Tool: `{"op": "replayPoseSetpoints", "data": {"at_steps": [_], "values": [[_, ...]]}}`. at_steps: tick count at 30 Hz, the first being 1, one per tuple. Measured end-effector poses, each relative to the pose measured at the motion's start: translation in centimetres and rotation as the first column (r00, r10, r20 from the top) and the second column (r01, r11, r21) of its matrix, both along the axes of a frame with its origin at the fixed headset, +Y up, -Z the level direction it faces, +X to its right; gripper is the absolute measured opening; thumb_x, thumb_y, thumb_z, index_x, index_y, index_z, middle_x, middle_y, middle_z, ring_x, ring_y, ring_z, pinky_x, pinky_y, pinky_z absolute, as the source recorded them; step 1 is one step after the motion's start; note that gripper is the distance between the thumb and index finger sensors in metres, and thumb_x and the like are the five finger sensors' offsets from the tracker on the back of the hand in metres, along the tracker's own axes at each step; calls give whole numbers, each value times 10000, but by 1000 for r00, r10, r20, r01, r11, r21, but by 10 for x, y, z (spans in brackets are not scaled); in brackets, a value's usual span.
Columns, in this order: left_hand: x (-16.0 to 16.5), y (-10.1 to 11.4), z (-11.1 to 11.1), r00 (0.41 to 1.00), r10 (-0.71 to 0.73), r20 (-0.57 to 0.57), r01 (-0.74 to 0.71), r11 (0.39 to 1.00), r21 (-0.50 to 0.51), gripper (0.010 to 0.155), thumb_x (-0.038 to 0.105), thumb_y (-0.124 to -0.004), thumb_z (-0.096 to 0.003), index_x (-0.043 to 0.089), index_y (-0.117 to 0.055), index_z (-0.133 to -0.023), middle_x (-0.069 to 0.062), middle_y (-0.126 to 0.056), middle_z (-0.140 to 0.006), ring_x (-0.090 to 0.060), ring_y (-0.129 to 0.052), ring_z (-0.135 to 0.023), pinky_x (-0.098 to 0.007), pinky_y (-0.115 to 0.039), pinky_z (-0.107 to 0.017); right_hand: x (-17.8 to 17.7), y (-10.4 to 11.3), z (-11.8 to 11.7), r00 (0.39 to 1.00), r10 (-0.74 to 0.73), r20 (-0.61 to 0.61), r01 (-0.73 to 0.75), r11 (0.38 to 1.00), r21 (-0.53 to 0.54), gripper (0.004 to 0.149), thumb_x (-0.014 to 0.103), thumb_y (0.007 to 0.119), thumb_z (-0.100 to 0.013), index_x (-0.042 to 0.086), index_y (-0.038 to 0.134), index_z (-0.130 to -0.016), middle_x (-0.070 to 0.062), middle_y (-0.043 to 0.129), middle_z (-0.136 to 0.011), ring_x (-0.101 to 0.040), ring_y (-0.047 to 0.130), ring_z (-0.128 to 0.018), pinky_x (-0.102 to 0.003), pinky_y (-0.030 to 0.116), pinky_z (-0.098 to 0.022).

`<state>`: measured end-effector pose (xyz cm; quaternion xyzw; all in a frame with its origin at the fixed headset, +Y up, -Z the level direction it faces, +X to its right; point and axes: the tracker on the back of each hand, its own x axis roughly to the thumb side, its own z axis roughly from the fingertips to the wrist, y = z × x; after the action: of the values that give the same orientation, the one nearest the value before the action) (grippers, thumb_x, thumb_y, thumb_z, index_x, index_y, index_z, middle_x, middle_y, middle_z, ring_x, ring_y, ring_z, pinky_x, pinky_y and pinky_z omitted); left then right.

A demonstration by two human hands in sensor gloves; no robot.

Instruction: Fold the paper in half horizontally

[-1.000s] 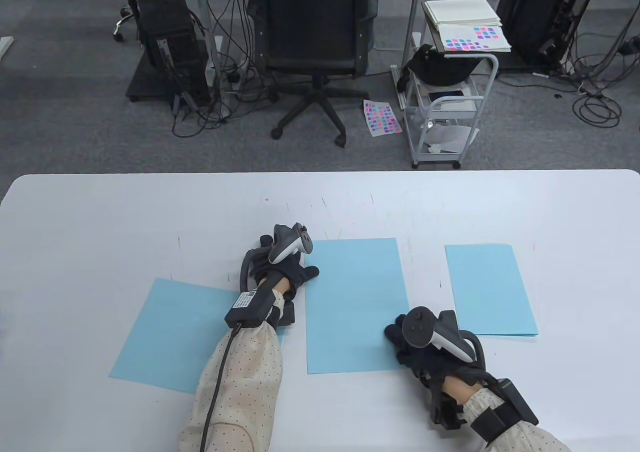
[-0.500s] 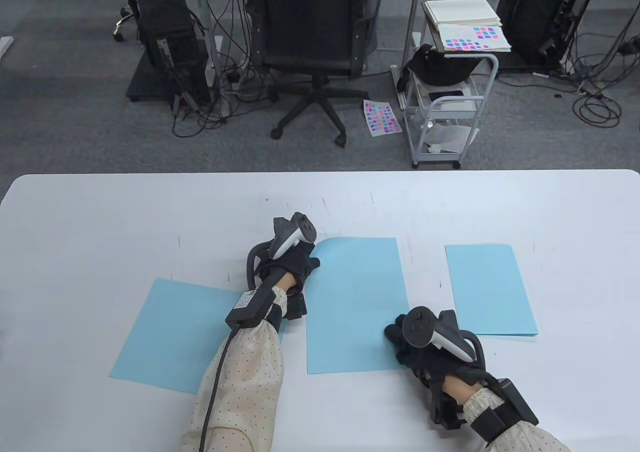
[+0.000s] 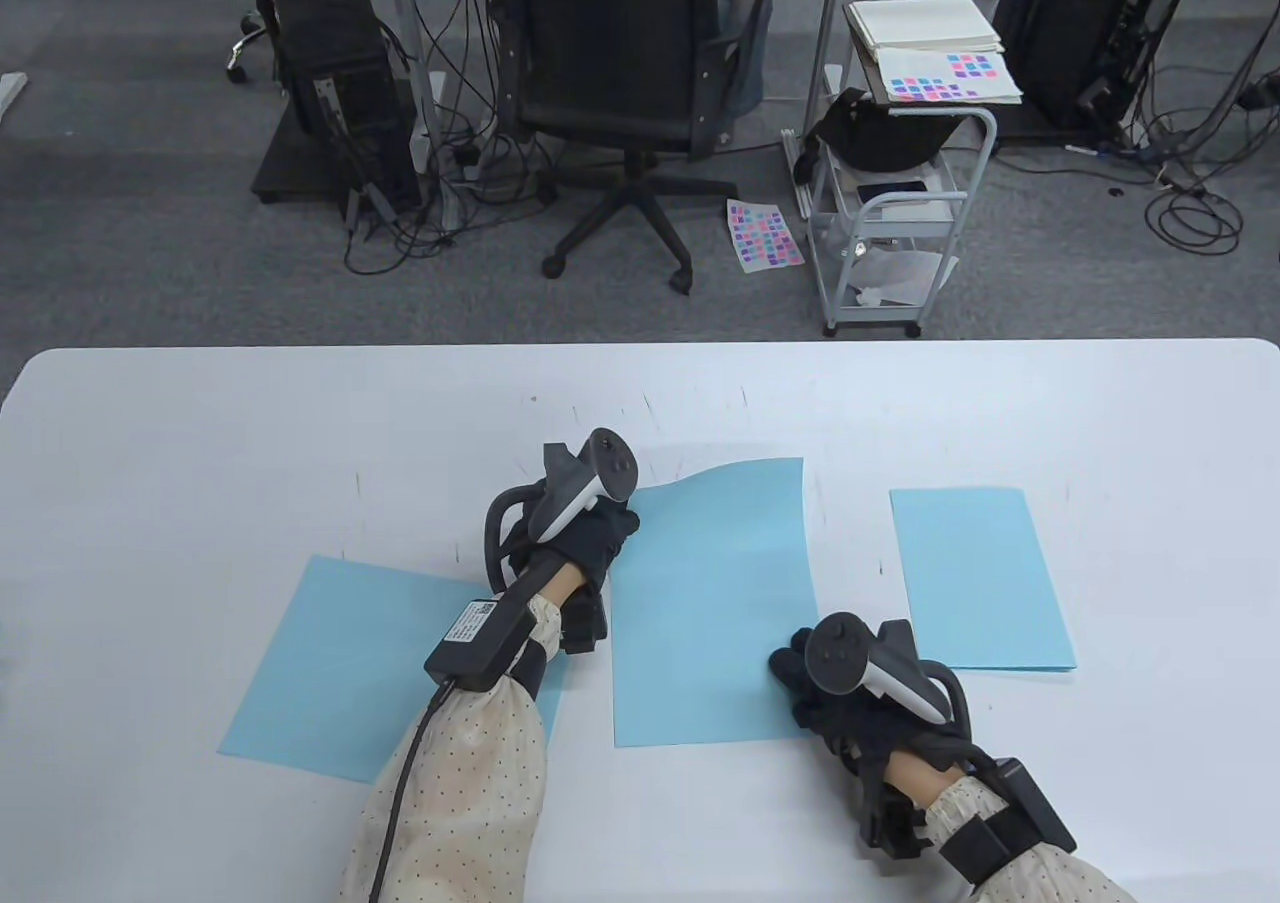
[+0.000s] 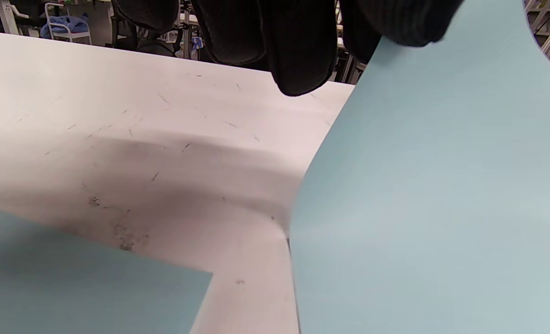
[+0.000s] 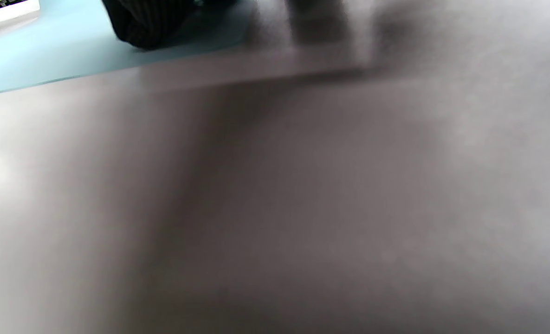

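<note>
Light-blue paper sheet point(image 3: 710, 613) lies between both hands: left hand point(image 3: 585, 533) pinches its lifted far corner, right hand point(image 3: 840, 688) presses its near corner flat. Two more blue sheets point(image 3: 340, 663) point(image 3: 980, 578) flank them on the white worktop point(image 3: 200, 463).

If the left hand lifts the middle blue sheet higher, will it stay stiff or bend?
The middle blue sheet already curves where the left hand raises its far corner, so it probably flops. It looks thin and light. It might slide unless the right hand holds its near corner.

table view: high, oblique | wrist views: close, low, right perhaps blurred
</note>
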<state>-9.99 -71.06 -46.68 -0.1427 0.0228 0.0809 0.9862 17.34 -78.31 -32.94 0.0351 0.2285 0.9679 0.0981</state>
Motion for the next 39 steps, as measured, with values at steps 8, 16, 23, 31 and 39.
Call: {"op": "replayPoseSetpoints", "data": {"at_steps": [8,16,23,31,39], "values": [[-2,11,43,998,41,53,-43,999,30,394,493,-727,-430,468,-708,-823,207,-839,-1016,-127,-717,-1089,-475,-564,-850,0,0,0,1000,-9,5,9,1000,-4,592,368,663,-489,467,399,-1009,218,254,-1138,-267,125,-1073,-633,141,-742],[-9,8,74,994,-18,106,11,998,68,395,496,-722,-434,466,-695,-827,216,-832,-1015,-125,-712,-1093,-467,-548,-859,1,-1,1,1000,-23,14,23,1000,-8,591,367,661,-489,469,398,-1009,223,248,-1137,-260,114,-1071,-630,141,-743],[-11,-7,94,989,-33,141,26,998,55,393,502,-734,-425,489,-705,-816,230,-830,-1016,-126,-710,-1094,-467,-538,-862,2,-2,1,999,-30,13,30,999,-11,592,369,656,-490,472,390,-1009,225,238,-1136,-254,103,-1069,-627,142,-745],[-14,-21,113,979,-107,173,90,991,100,389,509,-753,-410,517,-724,-797,236,-819,-1026,-123,-701,-1100,-469,-535,-862,3,-2,1,999,-42,16,43,999,-11,591,369,656,-490,474,391,-1008,228,236,-1135,-249,96,-1068,-627,144,-745],[-7,-31,123,934,-238,266,210,969,129,389,508,-777,-393,528,-731,-778,316,-689,-1086,-97,-619,-1134,-471,-499,-875,5,-3,1,998,-54,19,55,998,-12,589,371,656,-490,477,394,-1007,230,234,-1134,-243,92,-1066,-624,142,-746]]}}
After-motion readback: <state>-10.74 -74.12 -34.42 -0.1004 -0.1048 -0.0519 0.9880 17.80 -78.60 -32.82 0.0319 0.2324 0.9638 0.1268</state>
